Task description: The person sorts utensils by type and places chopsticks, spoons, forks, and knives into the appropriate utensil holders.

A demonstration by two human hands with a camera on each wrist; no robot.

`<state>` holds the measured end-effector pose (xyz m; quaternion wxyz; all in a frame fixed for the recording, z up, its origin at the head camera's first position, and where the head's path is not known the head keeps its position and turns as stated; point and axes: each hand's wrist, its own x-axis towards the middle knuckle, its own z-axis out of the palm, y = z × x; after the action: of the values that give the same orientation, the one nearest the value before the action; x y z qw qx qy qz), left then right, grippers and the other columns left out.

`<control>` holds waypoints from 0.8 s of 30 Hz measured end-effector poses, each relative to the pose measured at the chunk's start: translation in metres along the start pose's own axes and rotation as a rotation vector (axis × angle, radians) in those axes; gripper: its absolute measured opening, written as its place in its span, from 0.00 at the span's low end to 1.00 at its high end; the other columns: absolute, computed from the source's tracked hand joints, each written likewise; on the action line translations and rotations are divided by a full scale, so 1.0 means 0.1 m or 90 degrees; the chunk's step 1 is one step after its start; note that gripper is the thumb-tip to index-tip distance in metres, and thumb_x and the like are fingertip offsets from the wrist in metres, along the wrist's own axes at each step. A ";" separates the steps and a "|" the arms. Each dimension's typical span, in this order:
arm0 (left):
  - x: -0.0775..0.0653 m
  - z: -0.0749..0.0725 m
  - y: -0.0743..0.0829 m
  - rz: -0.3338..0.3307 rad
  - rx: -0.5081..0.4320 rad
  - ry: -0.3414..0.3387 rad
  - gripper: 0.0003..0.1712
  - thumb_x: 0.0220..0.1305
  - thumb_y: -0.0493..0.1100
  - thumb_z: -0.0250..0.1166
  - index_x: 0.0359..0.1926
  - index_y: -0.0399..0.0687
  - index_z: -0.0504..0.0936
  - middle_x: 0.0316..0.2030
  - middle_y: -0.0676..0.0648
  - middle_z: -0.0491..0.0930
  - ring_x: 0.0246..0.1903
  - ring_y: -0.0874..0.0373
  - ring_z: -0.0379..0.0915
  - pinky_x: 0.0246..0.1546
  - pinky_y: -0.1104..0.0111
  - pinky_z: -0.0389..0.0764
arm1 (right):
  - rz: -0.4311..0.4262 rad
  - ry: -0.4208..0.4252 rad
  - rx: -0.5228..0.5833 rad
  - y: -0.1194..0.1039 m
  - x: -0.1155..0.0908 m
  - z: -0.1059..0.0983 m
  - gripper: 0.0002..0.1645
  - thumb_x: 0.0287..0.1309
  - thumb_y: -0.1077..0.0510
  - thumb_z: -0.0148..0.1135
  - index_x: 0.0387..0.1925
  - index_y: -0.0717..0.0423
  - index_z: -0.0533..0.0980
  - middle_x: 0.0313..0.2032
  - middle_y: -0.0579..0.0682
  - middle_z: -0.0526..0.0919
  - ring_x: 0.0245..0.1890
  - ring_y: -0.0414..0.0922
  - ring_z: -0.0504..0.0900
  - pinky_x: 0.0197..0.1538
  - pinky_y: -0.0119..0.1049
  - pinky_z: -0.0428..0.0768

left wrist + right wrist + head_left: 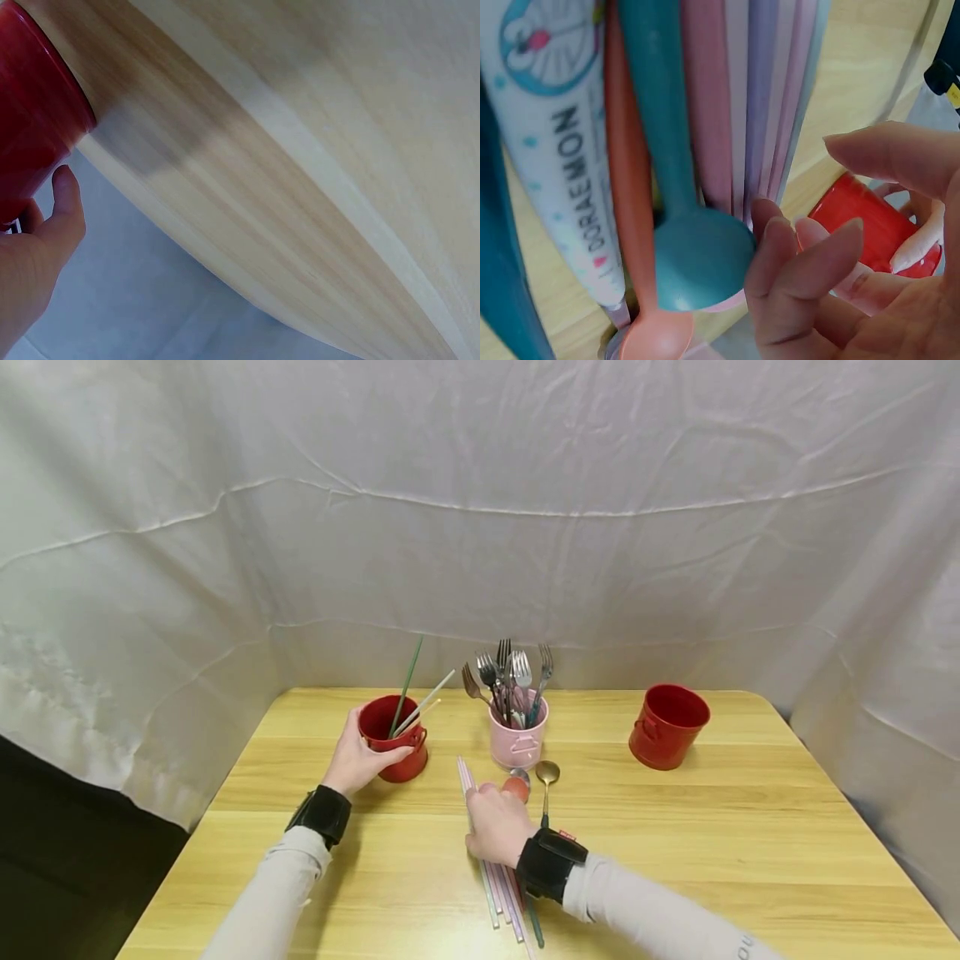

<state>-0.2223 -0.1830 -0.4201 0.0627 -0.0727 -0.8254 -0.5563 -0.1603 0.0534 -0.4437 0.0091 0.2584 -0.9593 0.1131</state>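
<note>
My left hand [355, 762] grips a small red bucket [406, 766] at the left, thumb over the near side of its rim. A green chopstick [407, 685] and two pale ones [432, 699] lean inside. Over a bundle of pastel chopsticks [501, 897] at the middle hovers my right hand [497, 825]. In the right wrist view its thumb and index finger stand apart, and the bent other fingertips are right beside the chopsticks and a teal spoon [703, 262]. An orange spoon [656, 339] and a white Doraemon-printed handle [570, 172] lie alongside.
A pink bucket [517, 748] full of upright forks [504, 664] stands behind my right hand. Another red bucket [662, 737] stands at the right. A gold spoon [547, 777] lies in front of the pink bucket. Pale cloth [570, 568] hangs behind the wooden table [735, 843].
</note>
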 end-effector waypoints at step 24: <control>0.01 0.01 -0.01 0.011 -0.002 0.008 0.50 0.46 0.37 0.75 0.65 0.34 0.54 0.60 0.32 0.64 0.60 0.38 0.59 0.60 0.45 0.65 | 0.099 -0.015 0.080 -0.20 0.10 0.10 0.18 0.26 0.64 0.68 0.22 0.54 0.68 0.19 0.46 0.69 0.19 0.43 0.68 0.16 0.35 0.67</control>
<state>-0.2230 -0.1830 -0.4215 0.0725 -0.0761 -0.8235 -0.5575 -0.1582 0.0296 -0.4488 -0.0270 0.1849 -0.9675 0.1707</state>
